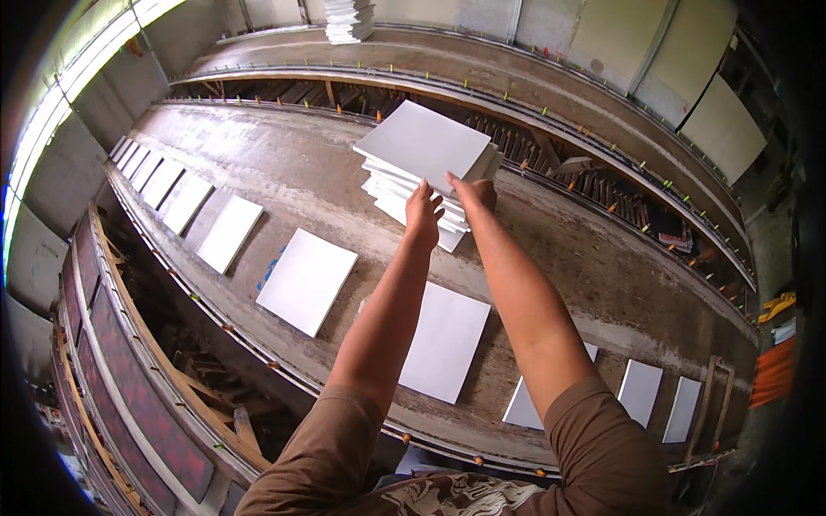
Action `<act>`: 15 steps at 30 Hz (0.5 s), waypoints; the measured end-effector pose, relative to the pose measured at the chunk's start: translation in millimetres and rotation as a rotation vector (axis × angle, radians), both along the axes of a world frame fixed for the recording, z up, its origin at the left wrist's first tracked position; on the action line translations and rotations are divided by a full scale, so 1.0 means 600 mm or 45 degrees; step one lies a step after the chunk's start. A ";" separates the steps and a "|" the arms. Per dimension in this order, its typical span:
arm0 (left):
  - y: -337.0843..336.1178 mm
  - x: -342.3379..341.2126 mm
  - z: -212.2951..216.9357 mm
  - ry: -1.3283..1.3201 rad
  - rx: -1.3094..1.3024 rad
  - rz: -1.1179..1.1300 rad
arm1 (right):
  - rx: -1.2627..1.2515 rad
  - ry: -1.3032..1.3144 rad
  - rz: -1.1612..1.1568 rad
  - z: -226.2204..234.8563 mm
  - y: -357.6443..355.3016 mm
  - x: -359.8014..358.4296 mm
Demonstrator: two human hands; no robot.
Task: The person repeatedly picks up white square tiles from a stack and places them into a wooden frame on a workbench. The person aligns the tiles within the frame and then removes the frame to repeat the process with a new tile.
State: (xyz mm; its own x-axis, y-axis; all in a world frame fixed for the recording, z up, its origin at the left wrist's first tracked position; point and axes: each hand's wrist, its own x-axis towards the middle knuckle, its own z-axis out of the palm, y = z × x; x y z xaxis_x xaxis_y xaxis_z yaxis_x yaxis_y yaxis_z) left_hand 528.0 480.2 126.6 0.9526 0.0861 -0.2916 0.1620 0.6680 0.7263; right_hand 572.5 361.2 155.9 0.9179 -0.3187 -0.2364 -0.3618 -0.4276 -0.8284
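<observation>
A stack of white rectangular sheets (423,138) stands on the long table, its layers unevenly fanned. At the stack's near right corner, my right hand (478,194) has its thumb on the top sheet and its other fingers mostly hidden beyond the edge. My left hand (422,217) is at the near edge of the stack, its thumb raised and its fingers bent but apart. Closer to me, single white sheets lie spaced in a row, including one sheet (308,281) left of my arms and another sheet (446,344) between my forearms.
The long brown table (559,249) has a rail with small coloured clips along its edges. A second long table (447,56) runs behind, bearing another white stack (348,21). At left is a table with dark red patterned panels (146,387). A thin wooden frame (711,404) lies at right.
</observation>
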 end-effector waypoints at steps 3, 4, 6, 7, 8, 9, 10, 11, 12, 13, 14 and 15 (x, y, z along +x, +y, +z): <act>-0.004 0.013 0.004 -0.001 -0.092 -0.036 | -0.042 0.001 -0.142 -0.038 -0.004 0.025; -0.009 0.012 0.010 0.012 -0.091 -0.048 | -0.018 0.023 -0.190 -0.045 -0.013 0.031; -0.005 0.018 0.010 0.076 -0.114 -0.015 | 0.043 0.055 -0.244 -0.038 -0.002 0.037; -0.005 0.019 0.009 0.075 -0.127 -0.026 | 0.101 0.040 -0.304 -0.035 0.000 0.039; -0.001 0.017 0.006 0.078 -0.139 -0.027 | 0.152 0.013 -0.295 -0.029 0.002 0.038; 0.001 0.016 0.003 0.080 -0.152 -0.030 | 0.204 -0.014 -0.286 -0.023 0.000 0.038; 0.005 0.017 0.002 0.083 -0.153 -0.025 | 0.255 -0.040 -0.278 -0.016 -0.002 0.037; 0.008 0.020 0.000 0.085 -0.153 -0.023 | 0.411 -0.064 -0.250 -0.009 -0.003 0.038; 0.013 0.021 -0.002 0.088 -0.153 -0.021 | 0.455 -0.052 -0.259 -0.006 -0.003 0.033; 0.018 0.019 -0.006 0.106 -0.110 -0.030 | 0.499 -0.039 -0.269 -0.003 -0.003 0.026; 0.022 0.017 -0.008 0.147 -0.055 -0.005 | 0.540 -0.028 -0.278 0.007 -0.003 0.017; 0.005 0.019 -0.002 0.177 -0.007 -0.014 | 0.581 -0.120 -0.287 -0.022 -0.027 0.026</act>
